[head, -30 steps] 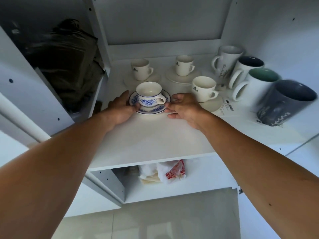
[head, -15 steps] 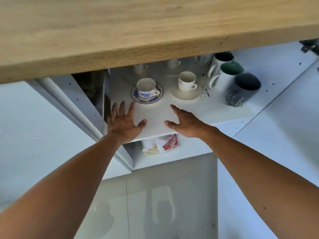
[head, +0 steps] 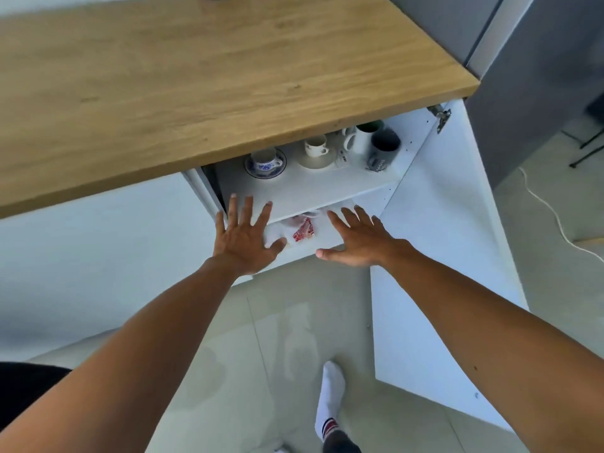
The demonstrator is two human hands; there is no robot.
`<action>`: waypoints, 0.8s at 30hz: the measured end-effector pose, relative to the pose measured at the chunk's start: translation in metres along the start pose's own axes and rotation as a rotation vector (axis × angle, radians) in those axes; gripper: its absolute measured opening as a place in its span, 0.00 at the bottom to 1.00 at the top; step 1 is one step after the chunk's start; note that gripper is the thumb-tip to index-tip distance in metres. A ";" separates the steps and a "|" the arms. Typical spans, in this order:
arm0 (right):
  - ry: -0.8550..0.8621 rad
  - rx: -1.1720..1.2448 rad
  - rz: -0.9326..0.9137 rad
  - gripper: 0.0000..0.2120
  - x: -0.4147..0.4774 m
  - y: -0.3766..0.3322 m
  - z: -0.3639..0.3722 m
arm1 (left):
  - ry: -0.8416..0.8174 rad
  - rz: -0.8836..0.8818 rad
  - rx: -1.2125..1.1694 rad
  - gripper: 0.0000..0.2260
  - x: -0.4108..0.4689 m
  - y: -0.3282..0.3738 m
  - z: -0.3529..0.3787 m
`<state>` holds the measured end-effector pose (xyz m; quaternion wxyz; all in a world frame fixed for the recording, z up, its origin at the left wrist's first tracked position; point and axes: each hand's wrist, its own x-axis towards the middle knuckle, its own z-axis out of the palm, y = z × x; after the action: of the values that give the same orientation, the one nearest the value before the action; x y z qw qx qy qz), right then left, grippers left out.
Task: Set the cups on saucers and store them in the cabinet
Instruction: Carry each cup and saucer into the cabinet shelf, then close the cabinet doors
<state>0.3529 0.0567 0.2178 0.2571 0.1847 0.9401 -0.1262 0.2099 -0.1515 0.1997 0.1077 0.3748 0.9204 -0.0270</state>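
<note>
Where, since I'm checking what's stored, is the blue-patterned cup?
In the head view, the blue-patterned cup sits on its saucer on the cabinet shelf, left of the white cup.

Site: domestic kitchen. Evidence: wood-grain countertop point(head: 196, 76) across upper frame; white base cabinet point(head: 310, 191) below it at centre, door point(head: 441, 256) open at right; cups point(head: 315, 147) on saucers point(head: 322, 162) and mugs point(head: 385, 143) on its shelf; pale tiled floor point(head: 261, 338), socked foot point(head: 331, 393) at bottom.
</note>
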 end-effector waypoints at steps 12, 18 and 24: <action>0.135 0.131 0.064 0.43 -0.157 0.020 -0.048 | -0.043 0.069 -0.072 0.37 -0.084 0.059 -0.058; 0.331 0.435 0.121 0.38 -0.243 0.069 -0.023 | -0.120 0.119 -0.121 0.38 -0.106 0.115 -0.054; 0.291 0.640 0.312 0.35 -0.307 0.130 0.040 | -0.216 0.218 -0.212 0.38 -0.132 0.196 -0.041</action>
<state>0.6691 0.0744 0.3287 0.0665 0.4123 0.8405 -0.3453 0.4303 -0.0958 0.2746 0.2471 0.4539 0.8551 0.0418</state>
